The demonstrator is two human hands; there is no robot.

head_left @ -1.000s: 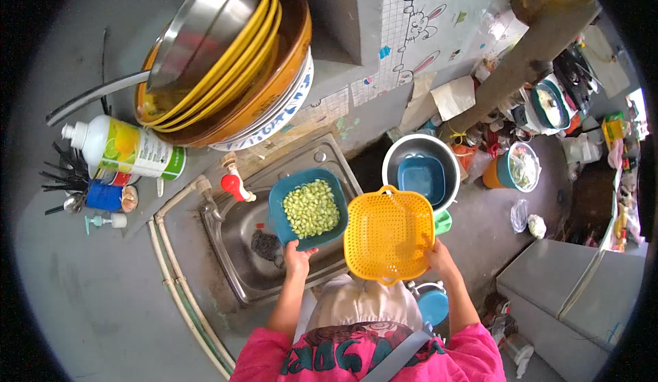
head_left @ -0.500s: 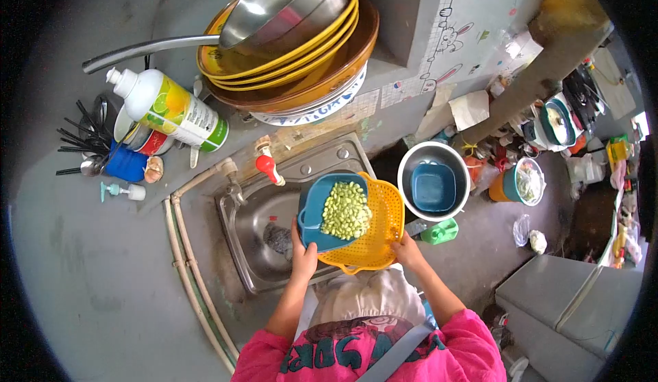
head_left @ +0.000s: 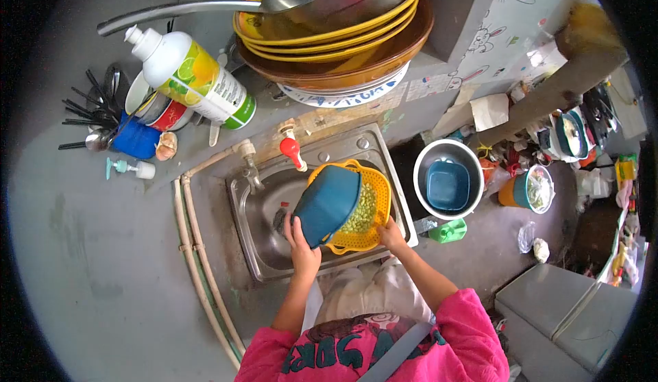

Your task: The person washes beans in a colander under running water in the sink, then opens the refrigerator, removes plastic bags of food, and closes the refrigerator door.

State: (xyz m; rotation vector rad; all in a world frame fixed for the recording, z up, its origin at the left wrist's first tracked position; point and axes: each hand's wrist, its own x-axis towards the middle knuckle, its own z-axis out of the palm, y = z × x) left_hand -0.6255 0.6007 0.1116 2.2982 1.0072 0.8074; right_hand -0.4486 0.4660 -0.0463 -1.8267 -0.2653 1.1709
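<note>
My left hand [head_left: 302, 248] grips the lower edge of a blue basin [head_left: 329, 200], which is tipped over toward the right. Green beans [head_left: 362, 211] lie in the yellow colander [head_left: 381, 197], partly hidden behind the tilted basin. The colander's right side is held by my right hand [head_left: 391, 236]. Both containers are above the steel sink [head_left: 258, 245], beside the tap with a red handle [head_left: 290, 150].
Stacked yellow bowls [head_left: 336, 46] and a steel pan stand behind the sink, near a detergent bottle [head_left: 199, 80]. A metal pot [head_left: 419, 176] holding a blue basin and a green jug [head_left: 449, 231] are at the right. A grey cabinet [head_left: 548, 300] is lower right.
The blue basin has moved over the colander and tipped, and the beans now lie in the colander. The colander has moved left over the sink, and the view has shifted.
</note>
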